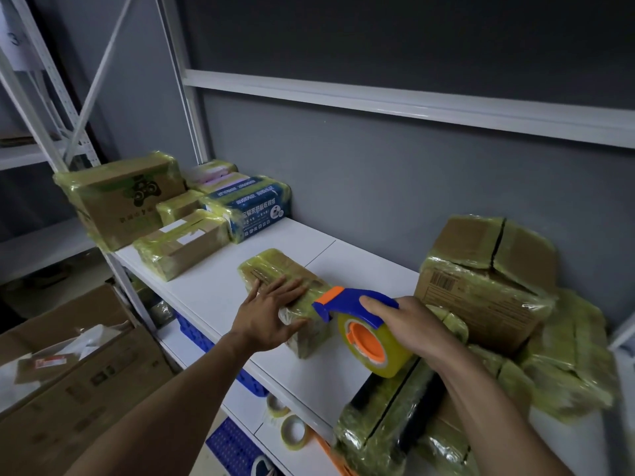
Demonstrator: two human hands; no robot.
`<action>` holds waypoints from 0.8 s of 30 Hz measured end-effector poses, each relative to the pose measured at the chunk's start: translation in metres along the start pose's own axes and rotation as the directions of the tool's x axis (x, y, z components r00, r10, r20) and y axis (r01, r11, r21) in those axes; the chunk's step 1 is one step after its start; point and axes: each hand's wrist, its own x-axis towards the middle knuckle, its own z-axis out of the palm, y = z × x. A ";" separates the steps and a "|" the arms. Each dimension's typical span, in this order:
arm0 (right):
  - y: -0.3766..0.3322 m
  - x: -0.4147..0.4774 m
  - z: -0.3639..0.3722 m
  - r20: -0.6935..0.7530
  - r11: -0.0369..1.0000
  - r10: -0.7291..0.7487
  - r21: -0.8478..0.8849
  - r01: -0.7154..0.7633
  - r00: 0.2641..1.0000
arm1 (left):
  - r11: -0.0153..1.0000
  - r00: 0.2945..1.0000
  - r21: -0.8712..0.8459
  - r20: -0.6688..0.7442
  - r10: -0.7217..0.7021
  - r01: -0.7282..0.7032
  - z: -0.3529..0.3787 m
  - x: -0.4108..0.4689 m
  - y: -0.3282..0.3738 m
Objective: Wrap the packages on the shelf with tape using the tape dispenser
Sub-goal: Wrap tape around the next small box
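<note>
A flat cardboard package (275, 269) wrapped in yellowish tape lies in the middle of the white shelf (206, 290). My left hand (271, 312) rests on its near end, fingers spread over the top and thumb against its side. My right hand (409, 329) grips a blue and orange tape dispenser (360, 321) holding a yellowish tape roll, its blue nose touching the package's right edge.
Several taped packages (165, 207) are stacked at the shelf's far left and a pile of taped boxes (488, 290) fills the right. Spare tape rolls (292, 431) lie on the lower shelf. Open cardboard boxes (68, 365) stand on the floor at left.
</note>
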 end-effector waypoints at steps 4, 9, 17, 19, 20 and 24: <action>0.006 -0.001 -0.011 0.001 1.000 0.021 -0.022 -0.021 1.000 | 0.997 0.999 -0.059 -0.013 -0.043 0.043 0.002 -0.002 -0.008; 0.011 0.002 -0.016 0.038 0.998 0.035 -0.054 -0.033 0.999 | 0.999 0.997 -0.024 0.076 -0.026 0.027 0.000 0.004 -0.009; 0.008 0.010 -0.006 0.065 0.996 0.068 -0.057 -0.064 0.996 | 0.994 0.990 -0.106 0.141 0.010 0.005 -0.007 0.004 -0.010; 0.007 0.014 -0.004 0.067 0.995 0.073 -0.078 -0.067 0.995 | 0.979 0.994 -0.199 0.111 -0.019 0.041 -0.010 0.004 -0.007; 0.007 0.016 -0.003 0.067 0.994 0.072 -0.086 -0.066 0.995 | 0.970 0.993 -0.226 0.098 -0.062 0.083 -0.010 0.003 -0.003; 0.009 0.021 -0.001 0.059 0.992 0.063 -0.114 -0.056 0.996 | 0.962 0.988 -0.222 0.026 -0.154 0.156 -0.002 0.004 0.010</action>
